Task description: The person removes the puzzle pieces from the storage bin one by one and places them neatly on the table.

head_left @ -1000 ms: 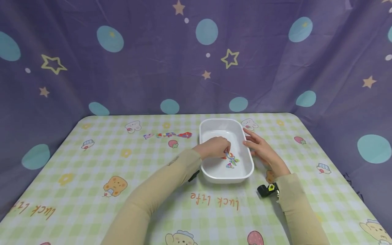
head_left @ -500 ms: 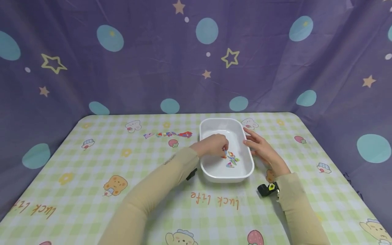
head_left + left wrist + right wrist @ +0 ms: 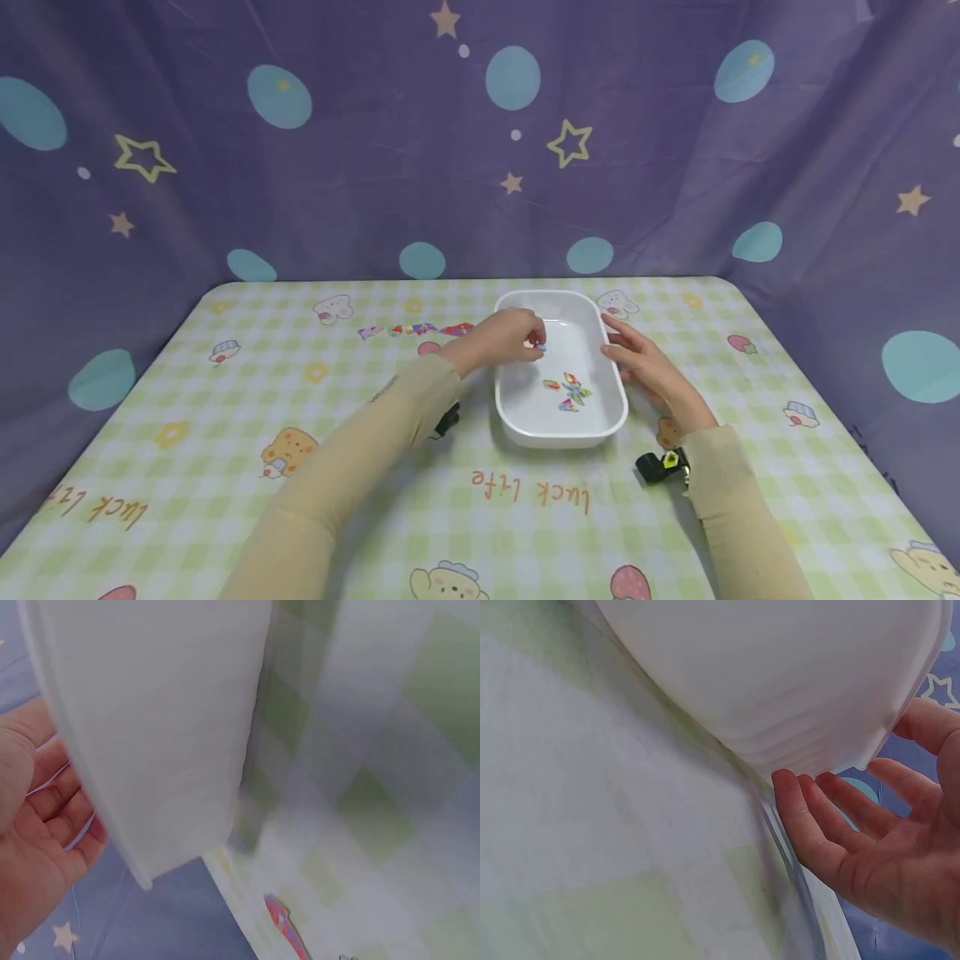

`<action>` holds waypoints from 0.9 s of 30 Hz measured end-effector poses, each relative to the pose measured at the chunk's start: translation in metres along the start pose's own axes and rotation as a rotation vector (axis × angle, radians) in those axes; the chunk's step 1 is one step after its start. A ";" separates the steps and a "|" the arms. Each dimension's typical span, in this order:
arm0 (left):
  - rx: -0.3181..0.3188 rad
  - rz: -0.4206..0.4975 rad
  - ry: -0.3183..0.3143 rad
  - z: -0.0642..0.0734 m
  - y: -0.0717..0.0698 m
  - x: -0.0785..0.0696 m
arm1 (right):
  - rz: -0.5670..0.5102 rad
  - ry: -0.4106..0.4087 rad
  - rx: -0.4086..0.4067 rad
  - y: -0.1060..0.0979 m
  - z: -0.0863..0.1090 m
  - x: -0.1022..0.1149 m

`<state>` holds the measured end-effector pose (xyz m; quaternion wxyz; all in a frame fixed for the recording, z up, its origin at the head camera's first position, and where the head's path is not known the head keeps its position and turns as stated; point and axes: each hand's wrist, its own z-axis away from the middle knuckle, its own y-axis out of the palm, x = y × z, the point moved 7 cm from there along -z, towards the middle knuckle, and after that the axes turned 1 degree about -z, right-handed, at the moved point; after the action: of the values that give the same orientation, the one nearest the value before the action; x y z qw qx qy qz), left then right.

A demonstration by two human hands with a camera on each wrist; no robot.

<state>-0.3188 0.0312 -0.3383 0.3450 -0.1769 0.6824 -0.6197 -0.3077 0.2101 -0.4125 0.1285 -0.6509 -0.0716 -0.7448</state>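
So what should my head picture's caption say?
Left hand pinches a bluish piece over a white, rounded, rectangular tub with colourful flat cutouts; right hand at its rim.

Smooth, glossy plastic tub [image 3: 525,408], matt cloth backdrop [image 3: 405,158]

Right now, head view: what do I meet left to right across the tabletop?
Row of colourful pieces, left hand pinching a small piece, loose pieces inside the white container, right hand at its right side.

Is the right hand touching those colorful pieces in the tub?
Apart. The head view shows the wall of the white tub between the right hand and colorful pieces.
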 end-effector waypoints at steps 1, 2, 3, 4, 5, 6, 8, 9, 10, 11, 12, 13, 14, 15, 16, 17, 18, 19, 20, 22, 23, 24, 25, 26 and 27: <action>-0.014 0.005 0.001 0.002 -0.003 0.002 | 0.004 -0.003 0.001 0.000 0.000 0.000; -0.029 0.006 0.000 0.004 -0.007 0.004 | 0.007 -0.006 0.004 0.000 0.000 0.000; -0.047 0.009 -0.004 0.007 -0.010 0.006 | 0.009 -0.007 0.004 0.000 0.000 0.000; -0.062 0.010 -0.015 0.009 -0.013 0.010 | 0.012 -0.009 0.007 0.000 0.000 0.000; -0.078 0.015 -0.025 0.012 -0.016 0.014 | 0.014 -0.010 0.009 0.001 0.000 0.000; -0.091 0.023 -0.038 0.015 -0.019 0.019 | 0.016 -0.010 0.010 0.001 0.001 0.000; -0.107 0.041 -0.070 0.020 -0.023 0.029 | 0.017 -0.007 0.012 0.001 0.001 0.000; -0.113 0.052 -0.085 0.023 -0.025 0.033 | 0.018 -0.006 0.012 0.001 0.001 0.000; -0.114 0.061 -0.100 0.027 -0.026 0.038 | 0.020 -0.006 0.012 0.001 0.001 0.000; -0.120 0.067 -0.109 0.029 -0.028 0.043 | 0.020 -0.005 0.009 0.001 0.001 0.000; -0.126 0.070 -0.115 0.032 -0.029 0.047 | 0.021 -0.005 0.007 0.001 0.002 0.000; -0.132 0.075 -0.123 0.035 -0.030 0.051 | 0.021 -0.004 0.002 0.000 0.002 0.000; -0.139 0.081 -0.131 0.037 -0.032 0.055 | 0.021 -0.004 -0.001 0.000 0.002 0.000; -0.146 0.089 -0.141 0.040 -0.033 0.060 | 0.023 -0.003 -0.003 -0.001 0.002 0.000; -0.154 0.092 -0.151 0.043 -0.035 0.064 | 0.023 -0.003 -0.004 -0.001 0.002 0.000; -0.161 0.093 -0.155 0.046 -0.037 0.068 | 0.023 -0.002 -0.005 -0.001 0.002 0.000; -0.167 0.095 -0.164 0.049 -0.039 0.072 | 0.024 -0.002 -0.005 -0.001 0.002 0.000; -0.172 0.100 -0.177 0.052 -0.040 0.077 | 0.024 -0.001 -0.004 -0.001 0.002 0.000; -0.179 0.100 -0.184 0.055 -0.042 0.082 | 0.025 -0.002 -0.001 -0.001 0.002 -0.001; -0.192 0.091 -0.198 0.061 -0.044 0.092 | 0.025 -0.004 0.003 0.000 0.002 -0.001; -0.196 0.084 -0.206 0.064 -0.044 0.098 | 0.024 -0.006 0.004 0.000 0.002 -0.001; -0.203 0.079 -0.220 0.068 -0.044 0.104 | 0.024 -0.007 0.007 0.001 0.002 -0.001; -0.210 0.070 -0.230 0.071 -0.044 0.109 | 0.023 -0.008 0.008 0.001 0.002 0.000; -0.217 0.059 -0.240 0.075 -0.044 0.116 | 0.023 -0.009 0.011 0.002 0.002 0.000; -0.223 0.052 -0.254 0.078 -0.044 0.121 | 0.022 -0.009 0.013 0.002 0.002 0.000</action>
<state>-0.3577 -0.1143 -0.3258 0.4228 -0.2732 0.7021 -0.5036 -0.3050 0.2089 -0.4121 0.1406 -0.6544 -0.0698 -0.7397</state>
